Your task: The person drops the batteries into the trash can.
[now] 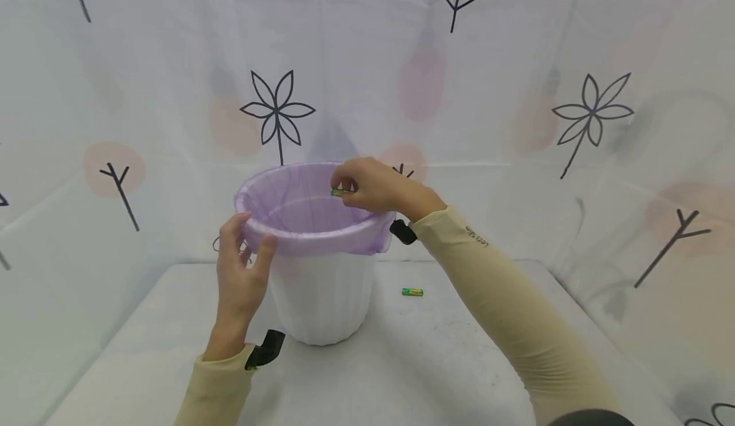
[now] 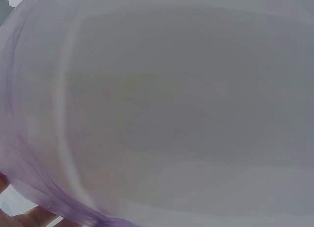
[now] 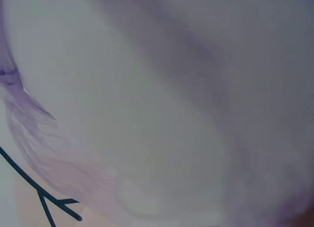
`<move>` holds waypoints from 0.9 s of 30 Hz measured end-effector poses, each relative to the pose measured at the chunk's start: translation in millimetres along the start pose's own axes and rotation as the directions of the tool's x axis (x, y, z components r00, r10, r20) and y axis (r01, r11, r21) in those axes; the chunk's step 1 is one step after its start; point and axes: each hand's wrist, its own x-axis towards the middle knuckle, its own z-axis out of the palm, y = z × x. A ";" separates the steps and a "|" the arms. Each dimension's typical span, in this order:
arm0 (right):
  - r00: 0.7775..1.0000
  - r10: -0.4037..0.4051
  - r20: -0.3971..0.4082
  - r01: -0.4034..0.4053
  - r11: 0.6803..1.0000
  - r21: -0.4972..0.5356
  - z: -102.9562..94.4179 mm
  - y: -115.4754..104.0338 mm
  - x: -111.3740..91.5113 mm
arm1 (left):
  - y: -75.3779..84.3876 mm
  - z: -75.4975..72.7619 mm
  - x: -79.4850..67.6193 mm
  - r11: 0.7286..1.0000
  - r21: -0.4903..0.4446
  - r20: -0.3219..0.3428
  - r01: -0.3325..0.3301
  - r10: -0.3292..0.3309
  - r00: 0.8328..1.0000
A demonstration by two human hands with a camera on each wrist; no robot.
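A white trash can (image 1: pixel 321 298) stands on the table, lined with a purple trash bag (image 1: pixel 321 242) folded over its rim. My left hand (image 1: pixel 244 279) holds the can's near left rim over the bag, thumb in front and fingers at the side. Above the mouth of the can, my right hand (image 1: pixel 373 187) pinches a small green battery (image 1: pixel 337 192) between thumb and fingers. In the left wrist view, the can's pale wall and the purple bag edge (image 2: pixel 54 200) fill most of the picture, with fingertips (image 2: pixel 37 216) at the lower left.
Another green battery (image 1: pixel 412 292) lies on the white-covered table (image 1: pixel 448 362), to the right of the can. Behind rises a pale cloth backdrop (image 1: pixel 488 126) printed with flowers and twigs. The right wrist view shows bunched purple bag film (image 3: pixel 34 119) close up.
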 end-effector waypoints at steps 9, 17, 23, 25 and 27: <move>0.999 0.033 0.039 -0.033 0.999 0.006 11.0 1.2 8.5 | -5.5 -0.3 -0.3 1.000 0.003 0.004 -0.001 0.001 1.000; 0.997 0.048 0.068 -0.049 0.999 0.023 17.4 -1.9 11.6 | -7.2 -0.1 -0.7 1.000 0.012 0.005 -0.003 0.003 1.000; 0.997 0.038 0.065 -0.039 0.999 0.016 20.1 -1.0 11.5 | -7.0 0.5 -0.1 1.000 0.011 0.004 -0.006 0.006 1.000; 0.998 0.032 0.063 -0.033 0.999 0.016 19.9 -0.9 11.8 | -7.1 0.3 0.2 1.000 0.008 0.002 -0.009 0.009 1.000; 0.998 0.027 0.063 -0.028 0.999 0.017 19.5 -1.3 12.2 | -7.4 0.2 0.5 1.000 0.008 0.000 -0.012 0.012 1.000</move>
